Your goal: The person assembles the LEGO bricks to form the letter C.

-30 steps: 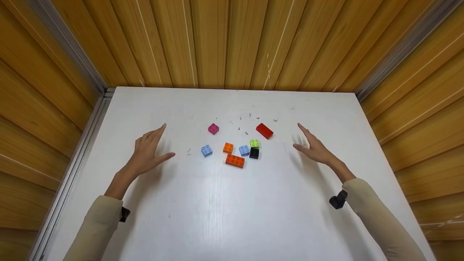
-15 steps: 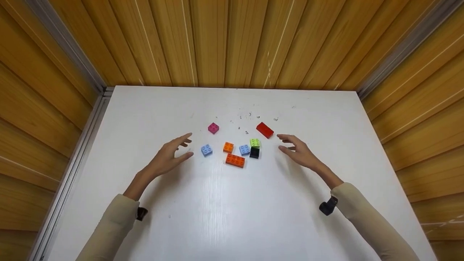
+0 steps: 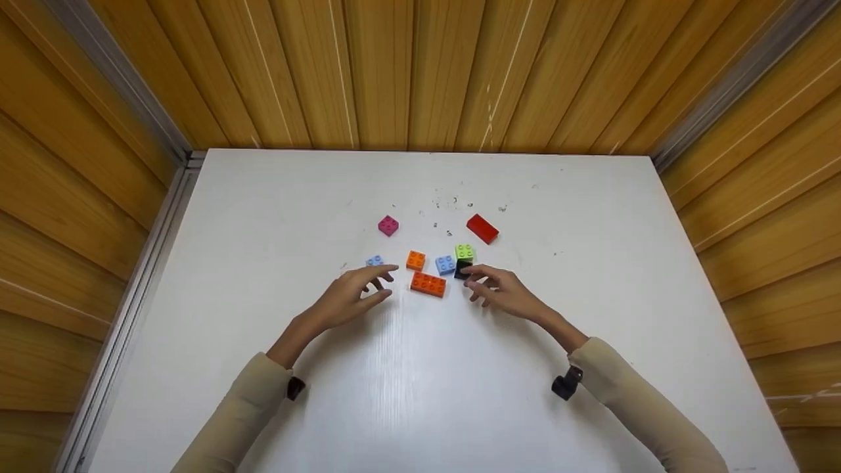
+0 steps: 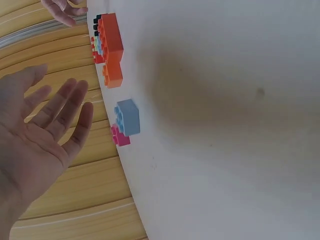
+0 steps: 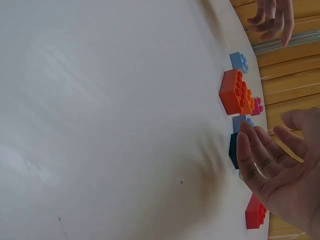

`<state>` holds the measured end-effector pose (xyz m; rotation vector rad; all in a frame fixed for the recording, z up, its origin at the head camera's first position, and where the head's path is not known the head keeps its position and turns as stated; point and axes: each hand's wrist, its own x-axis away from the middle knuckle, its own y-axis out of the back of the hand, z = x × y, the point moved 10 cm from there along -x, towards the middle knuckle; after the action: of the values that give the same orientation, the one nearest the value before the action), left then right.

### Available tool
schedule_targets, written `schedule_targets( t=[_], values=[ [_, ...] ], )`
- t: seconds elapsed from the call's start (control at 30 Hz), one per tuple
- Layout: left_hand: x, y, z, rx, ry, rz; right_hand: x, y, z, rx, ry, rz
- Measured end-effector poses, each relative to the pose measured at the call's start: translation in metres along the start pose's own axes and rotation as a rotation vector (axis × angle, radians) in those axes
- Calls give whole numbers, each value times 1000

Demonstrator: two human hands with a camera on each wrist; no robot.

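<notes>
My left hand (image 3: 348, 295) hovers over the table with fingers loosely bent and nothing in it. It partly covers a light blue brick (image 3: 374, 261), which shows whole below the fingers in the left wrist view (image 4: 129, 118). My right hand (image 3: 509, 293), also holding nothing, has its fingertips at a black brick (image 3: 462, 269) and overlaps it. Beside the black brick lie a lime green brick (image 3: 464, 251) and a second light blue brick (image 3: 445, 265). Between the hands are a small orange brick (image 3: 415, 260) and a longer dark orange brick (image 3: 428, 284).
Farther back on the white table (image 3: 420, 394) lie a magenta brick (image 3: 388, 226) and a red brick (image 3: 483, 228) with its smooth side up. Dark specks and scuffs mark the surface behind the bricks. Wood-patterned walls (image 3: 381, 72) enclose the back and sides.
Both hands have moved inward from the table's sides toward the bricks, the left going right and the right going left. Their fingers have bent more. The bricks have stayed in place.
</notes>
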<state>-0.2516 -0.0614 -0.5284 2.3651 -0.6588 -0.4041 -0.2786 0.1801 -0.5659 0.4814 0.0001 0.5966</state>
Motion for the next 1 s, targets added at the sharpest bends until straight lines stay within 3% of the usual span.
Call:
schedule_targets(
  t=[0.23,0.57,1.0],
  values=[
    [-13,-27,15,23,36,22,-8,-18,-4,-44,19,-22],
    [-17,-44,29,73,124,84,-19,-39,-1,-29,25,-11],
    [-28,-55,23,126,73,117,-21,-36,-6,-3,6,-66]
  ],
)
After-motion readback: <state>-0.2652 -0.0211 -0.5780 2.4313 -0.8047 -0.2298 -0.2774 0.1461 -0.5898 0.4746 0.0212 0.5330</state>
